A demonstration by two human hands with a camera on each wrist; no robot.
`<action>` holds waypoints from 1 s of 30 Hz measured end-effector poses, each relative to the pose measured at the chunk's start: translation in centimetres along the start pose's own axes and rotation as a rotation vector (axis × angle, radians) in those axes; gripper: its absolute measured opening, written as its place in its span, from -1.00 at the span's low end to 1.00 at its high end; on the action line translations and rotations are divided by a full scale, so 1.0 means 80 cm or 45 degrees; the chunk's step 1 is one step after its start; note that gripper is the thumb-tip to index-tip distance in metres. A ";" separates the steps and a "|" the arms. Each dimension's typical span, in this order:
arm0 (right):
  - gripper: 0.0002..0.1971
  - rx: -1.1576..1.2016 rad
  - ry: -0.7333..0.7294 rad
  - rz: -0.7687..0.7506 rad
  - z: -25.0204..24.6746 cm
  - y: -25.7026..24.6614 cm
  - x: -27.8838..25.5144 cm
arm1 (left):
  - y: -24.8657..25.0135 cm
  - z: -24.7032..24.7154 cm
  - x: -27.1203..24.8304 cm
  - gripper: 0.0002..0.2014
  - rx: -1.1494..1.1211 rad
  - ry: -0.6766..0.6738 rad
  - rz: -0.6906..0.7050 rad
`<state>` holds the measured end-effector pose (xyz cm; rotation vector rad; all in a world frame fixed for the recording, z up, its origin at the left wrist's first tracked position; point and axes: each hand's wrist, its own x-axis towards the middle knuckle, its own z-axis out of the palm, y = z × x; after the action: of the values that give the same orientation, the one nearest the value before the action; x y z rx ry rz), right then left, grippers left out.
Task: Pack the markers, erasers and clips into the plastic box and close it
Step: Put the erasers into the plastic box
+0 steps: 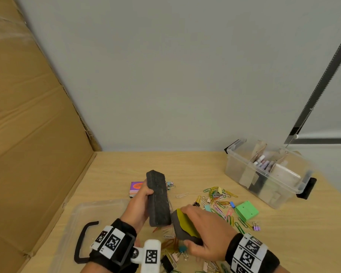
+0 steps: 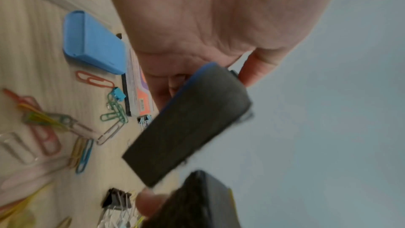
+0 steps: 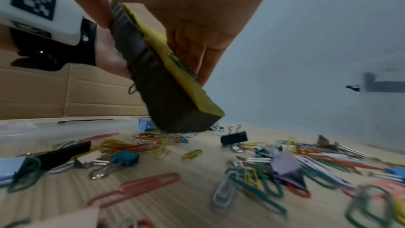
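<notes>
- Your right hand [image 1: 207, 231] grips the yellow-backed eraser [image 1: 185, 226] across its width, thumb on one long edge and fingers [image 3: 192, 55] curled round the other.
- Your left hand [image 1: 138, 203] holds the black felt eraser [image 1: 158, 200] lifted, fingers wrapped behind it and thumb on the near side.
- Both erasers are dark felt blocks, the two nearly touching just above the table [image 1: 185, 164].
- Carry them to the plastic box [image 1: 264, 172], well away beyond your right fingers; markers [image 1: 263, 161] already stand inside, so lay the erasers flat in the free space beside them.
- Loose paper clips [image 1: 219, 196] lie scattered beneath and beside your right fingers, and the clear lid [image 1: 91, 211] rests under your left wrist.
</notes>
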<state>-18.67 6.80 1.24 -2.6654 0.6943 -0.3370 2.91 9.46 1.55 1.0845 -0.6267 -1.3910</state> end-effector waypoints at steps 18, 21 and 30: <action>-0.61 1.110 0.475 0.706 -0.007 0.041 0.017 | -0.022 0.002 -0.012 -0.49 0.319 -0.026 -0.121; -0.72 1.104 0.443 0.661 -0.012 0.032 0.026 | -0.026 0.017 -0.013 -0.44 0.350 -0.051 -0.132; -0.70 1.343 0.398 0.678 0.006 0.020 0.049 | -0.020 0.028 -0.015 -0.34 0.128 -0.130 -0.118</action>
<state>-15.84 3.61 0.71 -1.3943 0.9352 -0.7218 0.05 10.36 1.41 1.1390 -0.7348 -1.5158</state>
